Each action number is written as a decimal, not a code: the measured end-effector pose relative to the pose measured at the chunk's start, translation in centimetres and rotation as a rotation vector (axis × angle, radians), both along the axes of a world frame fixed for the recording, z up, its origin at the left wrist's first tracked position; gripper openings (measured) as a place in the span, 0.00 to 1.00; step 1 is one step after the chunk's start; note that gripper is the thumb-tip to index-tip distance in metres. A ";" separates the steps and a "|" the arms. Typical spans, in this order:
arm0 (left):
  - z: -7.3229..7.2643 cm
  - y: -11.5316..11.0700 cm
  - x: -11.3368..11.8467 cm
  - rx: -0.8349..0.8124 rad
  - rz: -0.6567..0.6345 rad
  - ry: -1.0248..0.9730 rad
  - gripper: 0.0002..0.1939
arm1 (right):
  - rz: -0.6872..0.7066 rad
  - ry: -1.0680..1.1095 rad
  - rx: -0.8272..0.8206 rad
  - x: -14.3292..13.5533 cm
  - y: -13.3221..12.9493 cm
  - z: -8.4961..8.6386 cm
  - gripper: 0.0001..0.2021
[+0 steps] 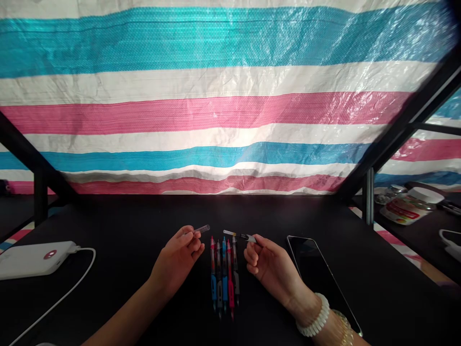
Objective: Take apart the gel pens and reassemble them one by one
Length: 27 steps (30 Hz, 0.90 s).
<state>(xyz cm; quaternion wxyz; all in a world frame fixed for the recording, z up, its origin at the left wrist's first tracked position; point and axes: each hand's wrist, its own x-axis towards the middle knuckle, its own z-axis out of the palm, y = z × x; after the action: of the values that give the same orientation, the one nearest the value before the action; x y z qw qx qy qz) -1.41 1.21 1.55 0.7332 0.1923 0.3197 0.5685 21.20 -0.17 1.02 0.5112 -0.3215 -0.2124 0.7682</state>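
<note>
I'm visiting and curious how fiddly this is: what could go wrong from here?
The left hand pinches a small clear tube by one end, so it might slip. The slim tip of the pen part in the right hand sticks out bare; a knock could bend it. The pens lie close together between the hands, so a stray nudge might scatter them.

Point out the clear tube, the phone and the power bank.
Clear tube (pixel 203 229): head view, on its protruding end.
Phone (pixel 317 269): head view, on the dark screen.
Power bank (pixel 29 259): head view, on its white casing.
</note>
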 end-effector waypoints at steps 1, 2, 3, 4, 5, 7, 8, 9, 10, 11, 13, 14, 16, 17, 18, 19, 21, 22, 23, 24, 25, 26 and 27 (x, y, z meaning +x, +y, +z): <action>0.1 -0.1 0.1 0.021 -0.011 0.015 0.04 | 0.002 0.002 -0.006 0.0 0.0 0.0 0.17; 0.1 -0.1 0.1 0.043 -0.023 0.030 0.04 | 0.004 0.004 -0.012 0.0 0.0 0.0 0.17; 0.2 -0.2 0.1 0.064 -0.036 0.045 0.04 | 0.005 0.006 -0.018 0.0 0.1 0.0 0.17; 0.2 -0.3 0.1 0.087 -0.046 0.056 0.05 | 0.003 0.006 -0.024 0.1 0.1 -0.1 0.18; 0.2 -0.3 0.1 0.106 -0.058 0.067 0.05 | -0.001 0.004 -0.031 0.1 0.2 -0.1 0.18; 0.2 -0.4 0.1 0.130 -0.064 0.079 0.06 | -0.012 0.003 -0.047 0.1 0.3 0.0 0.17; 0.1 -0.4 0.0 0.135 -0.064 0.081 0.06 | -0.018 0.006 -0.052 0.1 0.3 0.0 0.17; 0.1 -0.4 0.0 0.138 -0.065 0.081 0.07 | -0.022 0.010 -0.059 0.1 0.3 0.0 0.17; 0.0 -0.4 0.0 0.139 -0.069 0.079 0.07 | -0.024 0.016 -0.063 0.2 0.3 0.0 0.17; -0.1 -0.4 0.0 0.141 -0.073 0.076 0.07 | -0.026 0.020 -0.066 0.2 0.3 -0.1 0.17; -0.2 -0.4 -0.1 0.150 -0.080 0.070 0.07 | -0.027 0.026 -0.069 0.2 0.3 -0.1 0.17; -0.2 -0.4 -0.1 0.155 -0.082 0.069 0.06 | -0.026 0.026 -0.069 0.2 0.3 -0.2 0.17; -0.3 -0.3 -0.1 0.167 -0.085 0.070 0.05 | -0.030 0.022 -0.066 0.2 0.3 -0.2 0.18; -0.4 -0.3 -0.1 0.172 -0.086 0.072 0.05 | -0.034 0.019 -0.065 0.2 0.3 -0.2 0.18; -0.4 -0.3 -0.1 0.175 -0.086 0.073 0.04 | -0.040 0.014 -0.064 0.3 0.3 -0.1 0.18; -0.4 -0.3 -0.2 0.178 -0.085 0.075 0.04 | -0.046 0.010 -0.062 0.3 0.3 -0.1 0.18; -0.4 -0.3 -0.2 0.181 -0.079 0.085 0.05 | -0.059 -0.002 -0.053 0.3 0.4 0.1 0.19; -0.3 -0.3 -0.2 0.183 -0.076 0.092 0.05 | -0.064 -0.008 -0.047 0.3 0.4 0.1 0.19; -0.3 -0.3 -0.1 0.185 -0.073 0.100 0.05 | -0.069 -0.013 -0.040 0.3 0.4 0.2 0.19; -0.2 -0.3 -0.1 0.187 -0.069 0.107 0.05 | -0.074 -0.018 -0.034 0.3 0.4 0.2 0.19; -0.1 -0.4 -0.1 0.188 -0.066 0.113 0.06 | -0.079 -0.021 -0.030 0.3 0.3 0.2 0.19; 0.0 -0.4 0.0 0.189 -0.062 0.120 0.06 | -0.084 -0.022 -0.027 0.3 0.3 0.2 0.19; 0.1 -0.4 0.0 0.190 -0.058 0.127 0.07 | -0.086 -0.021 -0.026 0.3 0.3 0.1 0.18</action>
<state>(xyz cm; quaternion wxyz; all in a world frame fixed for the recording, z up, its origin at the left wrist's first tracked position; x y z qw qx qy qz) -1.41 0.81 1.61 0.7061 0.3057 0.3047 0.5614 21.52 0.08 1.14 0.5375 -0.3450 -0.1937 0.7447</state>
